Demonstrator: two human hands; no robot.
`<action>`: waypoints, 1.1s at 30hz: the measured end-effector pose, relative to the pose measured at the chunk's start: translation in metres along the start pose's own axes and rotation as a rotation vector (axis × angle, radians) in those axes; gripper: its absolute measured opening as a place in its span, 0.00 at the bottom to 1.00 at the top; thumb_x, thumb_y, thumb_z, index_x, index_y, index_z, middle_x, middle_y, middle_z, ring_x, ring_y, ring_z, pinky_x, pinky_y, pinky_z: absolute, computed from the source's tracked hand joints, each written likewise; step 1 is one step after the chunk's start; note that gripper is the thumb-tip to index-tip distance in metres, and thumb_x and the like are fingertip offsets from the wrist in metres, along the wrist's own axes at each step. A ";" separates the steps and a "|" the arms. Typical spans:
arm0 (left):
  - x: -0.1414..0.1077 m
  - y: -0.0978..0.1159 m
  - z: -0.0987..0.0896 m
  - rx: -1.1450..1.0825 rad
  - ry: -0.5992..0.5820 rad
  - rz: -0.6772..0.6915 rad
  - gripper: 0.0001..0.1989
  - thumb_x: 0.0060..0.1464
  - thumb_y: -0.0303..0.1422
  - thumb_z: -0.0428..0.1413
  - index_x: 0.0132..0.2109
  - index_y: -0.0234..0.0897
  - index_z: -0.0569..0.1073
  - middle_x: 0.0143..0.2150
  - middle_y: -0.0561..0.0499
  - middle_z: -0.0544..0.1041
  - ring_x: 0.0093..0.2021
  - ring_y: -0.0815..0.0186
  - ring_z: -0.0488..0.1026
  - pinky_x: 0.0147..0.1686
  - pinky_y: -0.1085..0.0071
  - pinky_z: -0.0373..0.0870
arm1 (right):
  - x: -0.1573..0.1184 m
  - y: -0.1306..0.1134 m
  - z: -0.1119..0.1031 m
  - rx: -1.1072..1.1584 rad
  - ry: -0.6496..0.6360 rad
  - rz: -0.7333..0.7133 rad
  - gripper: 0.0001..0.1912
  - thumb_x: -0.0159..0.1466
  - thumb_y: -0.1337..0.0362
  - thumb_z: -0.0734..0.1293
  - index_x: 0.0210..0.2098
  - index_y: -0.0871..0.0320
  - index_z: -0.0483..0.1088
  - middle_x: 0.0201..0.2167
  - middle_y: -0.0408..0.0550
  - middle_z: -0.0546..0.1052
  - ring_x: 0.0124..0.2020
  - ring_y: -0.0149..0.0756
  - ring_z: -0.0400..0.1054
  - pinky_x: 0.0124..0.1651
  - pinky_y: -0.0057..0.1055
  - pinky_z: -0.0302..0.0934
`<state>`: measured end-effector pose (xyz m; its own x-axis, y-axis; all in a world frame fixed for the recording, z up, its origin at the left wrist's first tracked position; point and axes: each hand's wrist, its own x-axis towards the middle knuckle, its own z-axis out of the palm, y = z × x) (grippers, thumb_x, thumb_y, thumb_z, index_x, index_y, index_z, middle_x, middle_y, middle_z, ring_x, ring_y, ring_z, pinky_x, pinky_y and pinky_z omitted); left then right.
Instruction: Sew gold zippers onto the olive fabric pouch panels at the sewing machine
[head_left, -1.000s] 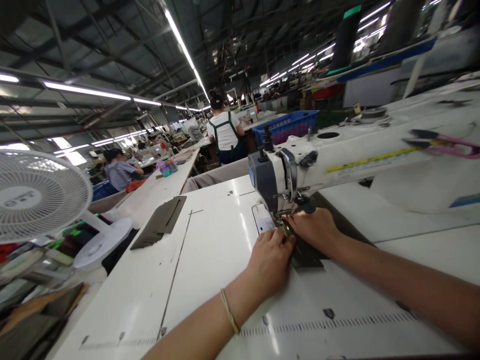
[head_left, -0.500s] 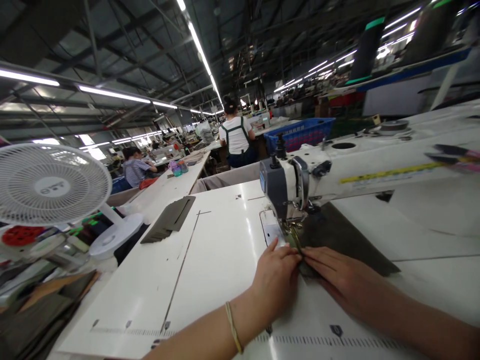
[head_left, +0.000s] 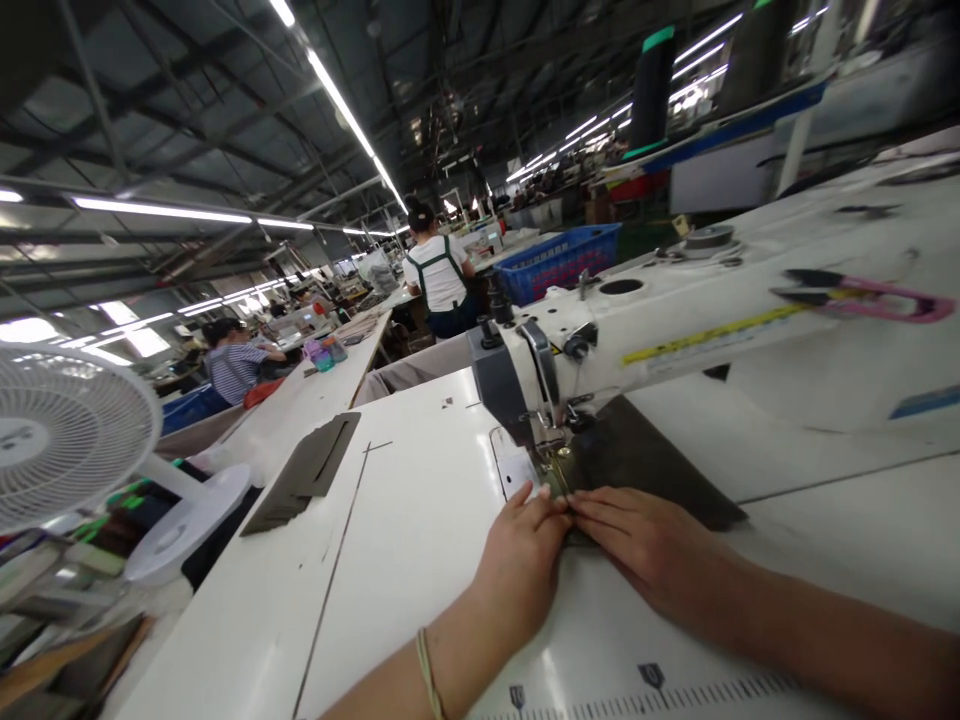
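Observation:
A dark olive fabric piece lies under the head of a white and grey sewing machine. A narrow brass-coloured strip, perhaps a zipper, runs from the needle area towards my fingertips. My left hand, with a band at the wrist, has its fingers pressed together on the near edge of the fabric, left of the strip. From the right, my right hand lies with fingers held together on the fabric, its tips nearly meeting the left ones just in front of the presser foot.
Dark fabric pieces lie stacked at the left of the white table. A white fan stands further left. Pink-handled snips rest on the machine arm. Beyond are a blue basket and two seated people.
The whole view has shifted to the right, so things appear further left. Both hands remain at the fabric in front of the needle.

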<state>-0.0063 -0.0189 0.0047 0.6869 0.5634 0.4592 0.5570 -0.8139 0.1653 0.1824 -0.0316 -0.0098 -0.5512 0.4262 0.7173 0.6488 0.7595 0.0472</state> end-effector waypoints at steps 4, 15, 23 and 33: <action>0.006 -0.007 0.002 -0.007 0.027 0.003 0.13 0.54 0.18 0.49 0.44 0.32 0.72 0.46 0.43 0.76 0.49 0.59 0.73 0.57 0.56 0.67 | 0.007 0.005 0.002 0.035 0.002 0.010 0.18 0.60 0.78 0.54 0.37 0.67 0.75 0.36 0.54 0.78 0.37 0.38 0.73 0.41 0.33 0.71; 0.020 -0.025 0.008 -0.037 0.034 -0.096 0.11 0.56 0.20 0.48 0.41 0.34 0.73 0.37 0.45 0.74 0.40 0.60 0.72 0.42 0.63 0.74 | 0.015 0.022 0.020 0.014 -0.030 0.047 0.19 0.59 0.79 0.55 0.42 0.68 0.73 0.40 0.55 0.78 0.41 0.36 0.73 0.47 0.31 0.69; 0.000 -0.009 -0.003 0.011 0.005 -0.099 0.14 0.56 0.29 0.55 0.50 0.32 0.70 0.52 0.39 0.71 0.55 0.52 0.68 0.57 0.48 0.63 | 0.006 0.009 0.010 -0.121 -0.002 0.049 0.17 0.63 0.75 0.55 0.41 0.69 0.74 0.42 0.58 0.77 0.42 0.39 0.73 0.45 0.32 0.70; 0.009 -0.017 0.002 0.056 -0.009 -0.035 0.08 0.58 0.23 0.50 0.41 0.34 0.72 0.46 0.46 0.77 0.50 0.63 0.73 0.62 0.57 0.56 | 0.006 0.022 0.016 -0.183 -0.035 -0.047 0.20 0.62 0.78 0.52 0.38 0.70 0.75 0.40 0.59 0.77 0.40 0.38 0.74 0.43 0.30 0.71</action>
<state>-0.0089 0.0007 0.0045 0.6702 0.5929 0.4464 0.6062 -0.7843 0.1316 0.1852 -0.0043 -0.0159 -0.5987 0.4117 0.6871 0.7048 0.6783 0.2076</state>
